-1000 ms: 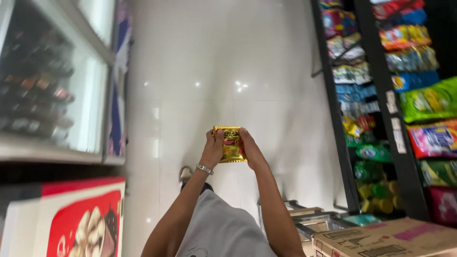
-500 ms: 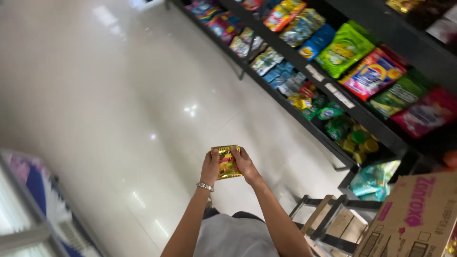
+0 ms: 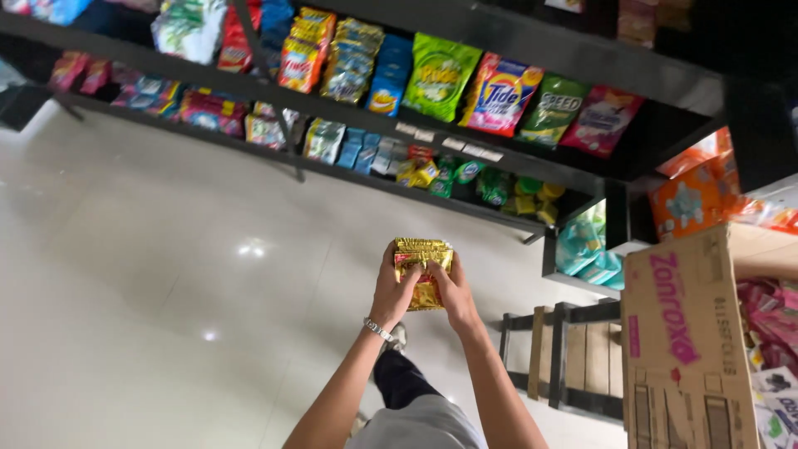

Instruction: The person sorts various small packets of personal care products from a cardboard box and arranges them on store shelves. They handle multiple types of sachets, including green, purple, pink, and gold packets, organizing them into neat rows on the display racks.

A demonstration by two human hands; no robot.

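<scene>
Gold foil packets (image 3: 424,274), a small stack, sit clasped between both hands: left hand (image 3: 394,291) and right hand (image 3: 453,295) each curl closed around a side. Beyond the fingertips runs a black shelf (image 3: 499,158) of detergent bags; a cardboard box (image 3: 673,333) stands right of the right hand.

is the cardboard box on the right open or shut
Open: the cardboard box has its top flap lifted, and pink packets show inside it.
</scene>
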